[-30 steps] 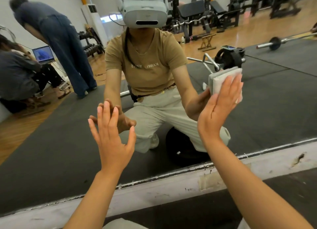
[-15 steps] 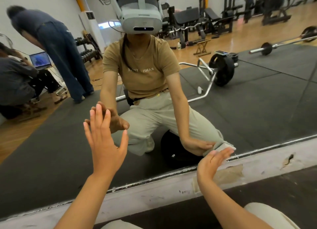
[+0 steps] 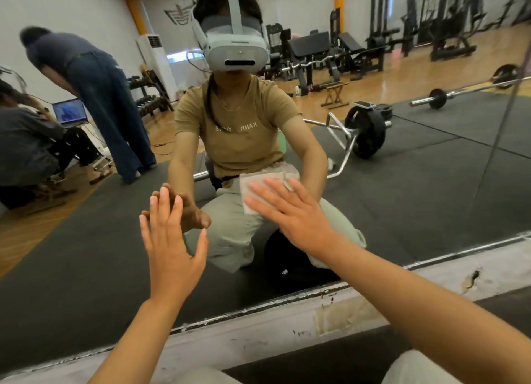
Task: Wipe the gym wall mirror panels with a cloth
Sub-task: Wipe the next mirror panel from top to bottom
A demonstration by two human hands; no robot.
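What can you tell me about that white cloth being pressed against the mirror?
The cloth is a small, pale white pad, apparently folded into a rough rectangle, and looks soft, like fabric or thick paper towel. It lies flat against the mirror, low on the panel. The right hand presses it there with straight, spread fingers that cover its lower right part, leaving the upper left edge and corner showing. Only the hand and the glass touch it. Whether it is damp cannot be told.

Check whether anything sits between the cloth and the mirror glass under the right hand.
Nothing visible does. The right hand presses the cloth flat on the mirror with straight fingers; the left hand rests on the glass beside it, apart from the cloth.
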